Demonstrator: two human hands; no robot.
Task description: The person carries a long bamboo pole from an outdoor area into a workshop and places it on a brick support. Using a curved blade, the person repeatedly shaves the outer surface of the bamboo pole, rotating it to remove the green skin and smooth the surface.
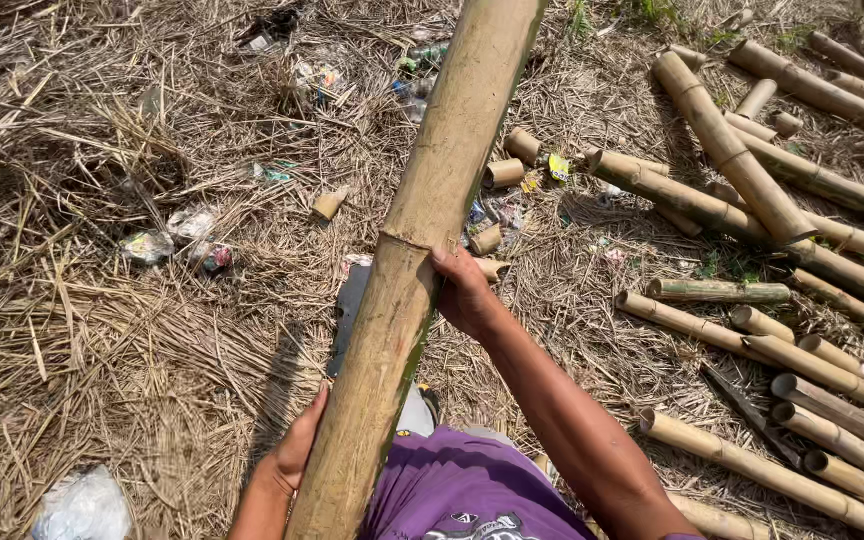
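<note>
Cut poles (812, 390) right of pole (422, 230) (offcuts (502, 173) behind)

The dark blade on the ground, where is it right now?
In the head view, the dark blade lies on the dry straw just left of the big bamboo pole, between the left hand and right hand.
</note>
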